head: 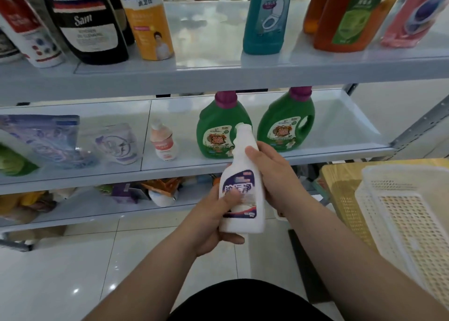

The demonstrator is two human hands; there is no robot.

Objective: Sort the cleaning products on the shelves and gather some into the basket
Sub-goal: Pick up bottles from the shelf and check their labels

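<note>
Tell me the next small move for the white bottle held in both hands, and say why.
Probably let go with the left hand and carry the white plastic bottle with the purple label rightward with the right hand, toward the white perforated plastic basket. Both hands grip the bottle in front of the shelves, and the basket sits open-topped to the right.

Single view, head-worn, wide-angle. Looks forward and down, facing shelf unit [218, 75] head-on, close. Upper shelf fills 12 o'clock, its edges bowed by lens. Forearms enter from 5 and 7 o'clock. Left hand [209, 223] and right hand [272, 175] grip white spray bottle [247, 182] at frame centre. Basket [398, 175] at 4 o'clock, cut by frame edge. Tiled floor [60, 272] at 8 o'clock.
</note>
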